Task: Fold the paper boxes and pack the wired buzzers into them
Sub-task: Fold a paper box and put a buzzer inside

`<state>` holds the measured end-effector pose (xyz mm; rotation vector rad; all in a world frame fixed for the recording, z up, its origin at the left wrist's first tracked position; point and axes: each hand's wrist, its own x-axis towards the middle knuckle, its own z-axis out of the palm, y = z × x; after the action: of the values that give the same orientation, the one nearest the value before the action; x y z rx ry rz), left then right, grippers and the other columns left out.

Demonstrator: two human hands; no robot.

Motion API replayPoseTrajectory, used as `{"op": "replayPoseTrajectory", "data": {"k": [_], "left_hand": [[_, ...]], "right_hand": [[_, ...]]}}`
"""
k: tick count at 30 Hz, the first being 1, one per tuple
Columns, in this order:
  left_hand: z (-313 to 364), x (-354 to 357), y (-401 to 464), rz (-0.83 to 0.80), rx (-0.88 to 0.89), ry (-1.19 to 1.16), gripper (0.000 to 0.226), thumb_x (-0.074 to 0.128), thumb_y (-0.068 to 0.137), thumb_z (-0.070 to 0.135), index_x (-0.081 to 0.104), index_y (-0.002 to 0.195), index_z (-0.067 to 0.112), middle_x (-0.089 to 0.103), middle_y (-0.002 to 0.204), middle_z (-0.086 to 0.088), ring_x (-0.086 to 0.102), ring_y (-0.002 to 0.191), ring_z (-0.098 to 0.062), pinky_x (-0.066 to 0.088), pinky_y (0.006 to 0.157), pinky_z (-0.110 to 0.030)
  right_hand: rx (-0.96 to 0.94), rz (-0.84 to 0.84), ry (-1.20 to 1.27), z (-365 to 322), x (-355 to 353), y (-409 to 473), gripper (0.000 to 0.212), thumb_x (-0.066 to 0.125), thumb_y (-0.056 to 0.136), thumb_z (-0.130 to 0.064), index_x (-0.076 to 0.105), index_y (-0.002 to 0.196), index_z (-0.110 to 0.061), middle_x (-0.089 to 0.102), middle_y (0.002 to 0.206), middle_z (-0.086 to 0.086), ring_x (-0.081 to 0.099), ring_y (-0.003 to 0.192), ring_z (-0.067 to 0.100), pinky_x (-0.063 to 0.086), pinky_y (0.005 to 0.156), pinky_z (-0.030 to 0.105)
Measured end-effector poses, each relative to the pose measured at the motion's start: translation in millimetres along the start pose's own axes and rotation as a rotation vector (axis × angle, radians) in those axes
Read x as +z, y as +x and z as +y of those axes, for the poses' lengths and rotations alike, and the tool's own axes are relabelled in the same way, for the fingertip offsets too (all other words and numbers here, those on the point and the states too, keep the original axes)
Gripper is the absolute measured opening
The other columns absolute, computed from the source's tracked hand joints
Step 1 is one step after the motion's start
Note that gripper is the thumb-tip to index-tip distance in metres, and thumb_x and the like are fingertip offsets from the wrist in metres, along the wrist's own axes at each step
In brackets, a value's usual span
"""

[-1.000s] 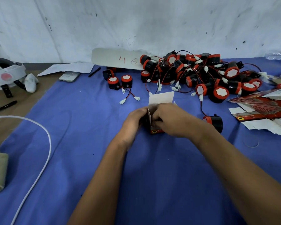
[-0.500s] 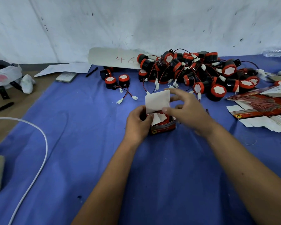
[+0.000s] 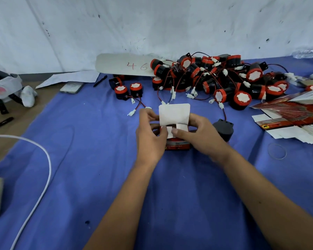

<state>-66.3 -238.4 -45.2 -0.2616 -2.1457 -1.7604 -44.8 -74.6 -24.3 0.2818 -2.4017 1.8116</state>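
Red box (image 3: 177,146), white flap (image 3: 174,114), blue cloth (image 3: 98,159).

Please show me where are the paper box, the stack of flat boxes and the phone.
paper box (image 3: 177,146), head view: on its red front wall.
stack of flat boxes (image 3: 294,112), head view: on the fanned red top.
phone (image 3: 71,87), head view: on its back.

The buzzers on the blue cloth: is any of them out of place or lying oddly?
One buzzer lies apart from the pile, just right of the box and the right hand. It shows its black back, while most others show a red rim.
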Motion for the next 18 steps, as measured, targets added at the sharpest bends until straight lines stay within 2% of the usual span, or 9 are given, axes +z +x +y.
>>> {"op": "replayPoseTrajectory", "data": {"k": [2, 5, 7, 9, 11, 13, 16, 18], "left_hand": [[0, 1, -2, -0.021, 0.139, 0.143, 0.029, 0.057, 0.086, -0.003, 0.059, 0.095, 0.024, 0.066, 0.095, 0.004, 0.068, 0.092, -0.017, 0.060, 0.076, -0.039], [-3, 0, -3, -0.102, 0.230, 0.292, 0.032, 0.051, 0.091, -0.002, 0.076, 0.104, 0.015, 0.072, 0.105, 0.002, 0.067, 0.099, -0.015, 0.057, 0.084, -0.039], [-1, -2, -4, -0.156, 0.248, 0.340, 0.036, 0.048, 0.092, 0.001, 0.077, 0.111, 0.014, 0.072, 0.110, 0.000, 0.067, 0.102, -0.016, 0.055, 0.088, -0.036], [4, -3, -6, -0.210, 0.227, 0.391, 0.039, 0.045, 0.092, 0.014, 0.075, 0.116, 0.018, 0.070, 0.111, 0.001, 0.065, 0.101, -0.016, 0.053, 0.087, -0.032], [8, -3, -8, -0.243, 0.170, 0.472, 0.040, 0.043, 0.090, 0.028, 0.071, 0.118, 0.025, 0.066, 0.111, 0.005, 0.062, 0.098, -0.015, 0.052, 0.081, -0.031], [10, -2, -8, -0.280, 0.135, 0.543, 0.035, 0.042, 0.090, 0.034, 0.064, 0.116, 0.026, 0.062, 0.107, 0.005, 0.059, 0.097, -0.018, 0.052, 0.077, -0.037], [10, 1, -9, -0.296, 0.137, 0.584, 0.018, 0.047, 0.096, 0.029, 0.057, 0.109, 0.024, 0.056, 0.099, 0.002, 0.054, 0.098, -0.021, 0.049, 0.073, -0.038], [9, 3, -10, -0.283, 0.135, 0.577, 0.019, 0.046, 0.096, 0.027, 0.058, 0.110, 0.024, 0.056, 0.101, 0.001, 0.052, 0.100, -0.021, 0.048, 0.074, -0.038]], "right_hand": [[-0.006, 0.026, -0.042, 4, 5, -1, 0.034, 0.072, 0.092, -0.016, 0.068, 0.124, -0.025, 0.074, 0.115, -0.013, 0.068, 0.109, 0.007, 0.057, 0.095, 0.037], [-0.014, 0.160, -0.181, 3, 11, 2, 0.029, 0.068, 0.088, -0.020, 0.072, 0.117, -0.025, 0.075, 0.107, -0.013, 0.069, 0.102, 0.006, 0.058, 0.089, 0.039], [0.005, 0.253, -0.306, 2, 14, 4, 0.025, 0.065, 0.083, -0.029, 0.074, 0.105, -0.020, 0.076, 0.097, -0.009, 0.070, 0.093, 0.010, 0.059, 0.082, 0.042], [0.037, 0.259, -0.358, 2, 14, 4, 0.030, 0.061, 0.079, -0.036, 0.071, 0.102, -0.019, 0.074, 0.094, -0.008, 0.068, 0.090, 0.013, 0.058, 0.080, 0.043], [0.060, 0.192, -0.290, 3, 12, 3, 0.027, 0.058, 0.085, -0.037, 0.068, 0.103, -0.019, 0.072, 0.095, -0.007, 0.067, 0.090, 0.014, 0.058, 0.079, 0.041], [0.088, 0.120, -0.143, 1, 8, 3, 0.022, 0.054, 0.094, -0.036, 0.070, 0.099, -0.021, 0.073, 0.093, -0.005, 0.068, 0.084, 0.012, 0.058, 0.069, 0.037], [0.154, 0.018, 0.096, 0, 0, 2, 0.029, 0.048, 0.101, -0.034, 0.074, 0.090, -0.030, 0.072, 0.082, -0.008, 0.063, 0.067, 0.007, 0.051, 0.056, 0.029], [0.148, -0.004, 0.087, 3, -4, 0, 0.033, 0.046, 0.104, -0.026, 0.075, 0.092, -0.032, 0.070, 0.075, -0.010, 0.058, 0.058, 0.002, 0.047, 0.049, 0.024]]}}
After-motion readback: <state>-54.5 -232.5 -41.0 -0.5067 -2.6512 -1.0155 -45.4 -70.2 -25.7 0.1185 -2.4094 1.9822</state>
